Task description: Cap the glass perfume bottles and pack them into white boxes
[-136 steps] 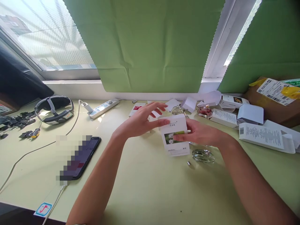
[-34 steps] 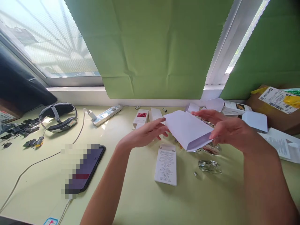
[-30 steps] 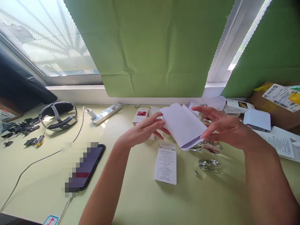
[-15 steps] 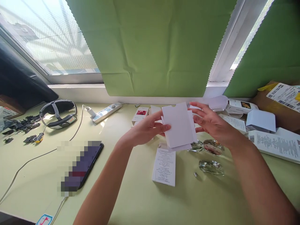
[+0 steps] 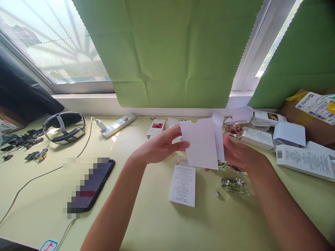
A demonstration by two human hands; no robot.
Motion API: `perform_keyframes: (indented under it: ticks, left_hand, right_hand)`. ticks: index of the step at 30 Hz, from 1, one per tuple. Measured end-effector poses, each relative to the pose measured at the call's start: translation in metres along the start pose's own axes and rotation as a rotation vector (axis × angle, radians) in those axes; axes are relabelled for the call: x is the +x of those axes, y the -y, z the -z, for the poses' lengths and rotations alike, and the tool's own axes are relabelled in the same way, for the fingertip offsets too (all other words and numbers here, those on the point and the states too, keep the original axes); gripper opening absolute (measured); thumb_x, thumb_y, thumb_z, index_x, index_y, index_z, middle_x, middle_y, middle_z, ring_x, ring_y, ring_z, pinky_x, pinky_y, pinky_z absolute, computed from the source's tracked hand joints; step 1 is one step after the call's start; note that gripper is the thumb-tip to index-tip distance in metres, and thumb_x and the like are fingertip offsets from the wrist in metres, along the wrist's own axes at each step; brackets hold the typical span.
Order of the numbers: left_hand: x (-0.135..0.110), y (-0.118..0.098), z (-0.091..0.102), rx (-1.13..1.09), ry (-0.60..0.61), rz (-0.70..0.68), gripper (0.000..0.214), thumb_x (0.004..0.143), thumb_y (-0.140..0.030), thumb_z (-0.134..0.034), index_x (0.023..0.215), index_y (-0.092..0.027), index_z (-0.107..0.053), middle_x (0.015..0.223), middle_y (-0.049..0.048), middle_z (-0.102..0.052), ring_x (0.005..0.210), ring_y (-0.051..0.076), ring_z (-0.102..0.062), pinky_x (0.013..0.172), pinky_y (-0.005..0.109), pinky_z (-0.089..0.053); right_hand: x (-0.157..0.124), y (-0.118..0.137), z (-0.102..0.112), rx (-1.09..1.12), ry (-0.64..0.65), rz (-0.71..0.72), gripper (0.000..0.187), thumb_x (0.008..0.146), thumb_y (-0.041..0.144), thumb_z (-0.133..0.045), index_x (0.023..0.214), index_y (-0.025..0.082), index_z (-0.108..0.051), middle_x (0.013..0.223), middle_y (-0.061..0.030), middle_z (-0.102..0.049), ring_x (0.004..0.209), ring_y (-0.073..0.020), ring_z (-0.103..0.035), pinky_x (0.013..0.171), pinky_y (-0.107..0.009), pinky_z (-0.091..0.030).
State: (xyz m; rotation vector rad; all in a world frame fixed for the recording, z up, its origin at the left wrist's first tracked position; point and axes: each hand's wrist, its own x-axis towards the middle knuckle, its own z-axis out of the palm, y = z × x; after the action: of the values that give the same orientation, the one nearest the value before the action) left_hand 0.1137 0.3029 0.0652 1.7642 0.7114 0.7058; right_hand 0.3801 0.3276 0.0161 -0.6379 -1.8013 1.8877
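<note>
A white folded card (image 5: 200, 144) with a notch in its top edge is held up over the table. My left hand (image 5: 166, 144) is closed on its left edge, thumb in front and fingers behind. At the right side, my right hand (image 5: 239, 151) is closed against the card's rear panel, its fingers mostly hidden behind. Just below lies a small white box (image 5: 183, 184) with printed text and its end flap open. Clear glass bottles, including a clear glass piece (image 5: 235, 185) lying on its side, are near my right hand, beside a small metal cap (image 5: 218, 194).
White cartons (image 5: 305, 160) and a cardboard parcel (image 5: 300, 115) crowd the right side. At left lie a phone (image 5: 96, 188) on a cable, a power strip (image 5: 119, 125), a black headband device (image 5: 64, 127) and a screwdriver (image 5: 43, 154). A box with a red picture (image 5: 157, 128) stands behind my left hand.
The card has turned so its front panel covers more of it. My right hand has moved lower and its spread fingers have gone behind the card. A red bottle now shows beyond it.
</note>
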Motion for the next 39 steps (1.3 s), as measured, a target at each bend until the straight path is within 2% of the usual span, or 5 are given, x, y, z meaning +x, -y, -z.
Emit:
perform_keyframes:
  ticks: [6, 17, 25, 30, 39]
  left_hand:
    - [-0.003, -0.003, 0.005, 0.141, -0.036, -0.025, 0.034, 0.097, -0.029, -0.056, 0.131, -0.028, -0.059, 0.129, 0.0081, -0.058, 0.127, 0.025, -0.046, 0.097, 0.037, -0.049]
    - [-0.002, 0.003, 0.001, 0.106, -0.019, -0.01, 0.032, 0.094, -0.035, -0.059, 0.125, -0.028, -0.061, 0.131, 0.0081, -0.055, 0.122, 0.026, -0.053, 0.1, 0.043, -0.05]
    - [0.003, -0.003, -0.011, 0.142, -0.237, -0.022, 0.088, 0.081, -0.037, -0.077, 0.15, -0.044, -0.023, 0.153, 0.0069, -0.034, 0.138, 0.03, -0.039, 0.105, 0.046, -0.048]
    - [0.005, -0.01, -0.021, 0.38, -0.305, -0.119, 0.05, 0.083, -0.042, -0.074, 0.128, -0.037, -0.053, 0.155, 0.0016, -0.028, 0.146, 0.03, -0.024, 0.114, 0.047, -0.037]
    - [0.005, -0.008, -0.023, 0.379, -0.329, -0.103, 0.041, 0.088, -0.042, -0.069, 0.125, -0.037, -0.053, 0.153, 0.0018, -0.033, 0.14, 0.028, -0.035, 0.11, 0.047, -0.042]
  right_hand:
    - [0.006, -0.01, 0.0, 0.188, -0.094, -0.001, 0.048, 0.094, 0.055, -0.055, 0.139, 0.039, -0.051, 0.114, -0.0017, -0.069, 0.097, -0.0186, -0.068, 0.077, -0.03, -0.056]
    - [0.004, -0.001, -0.011, 0.105, 0.013, -0.038, 0.064, 0.082, 0.058, -0.068, 0.142, 0.041, -0.05, 0.107, -0.0012, -0.074, 0.093, -0.0216, -0.071, 0.074, -0.032, -0.056]
    - [0.012, -0.005, -0.006, 0.002, -0.093, 0.006, 0.065, 0.089, 0.057, -0.061, 0.148, 0.038, -0.042, 0.13, -0.0047, -0.064, 0.11, -0.025, -0.064, 0.079, -0.034, -0.054]
    - [0.014, 0.005, -0.013, -0.063, -0.09, -0.035, 0.059, 0.094, 0.05, -0.057, 0.149, 0.039, -0.038, 0.126, -0.0045, -0.062, 0.104, -0.0216, -0.062, 0.075, -0.031, -0.052]
    - [0.015, 0.01, -0.018, -0.059, -0.106, -0.044, 0.059, 0.093, 0.049, -0.059, 0.147, 0.04, -0.038, 0.124, -0.0049, -0.061, 0.104, -0.0219, -0.06, 0.071, -0.03, -0.052]
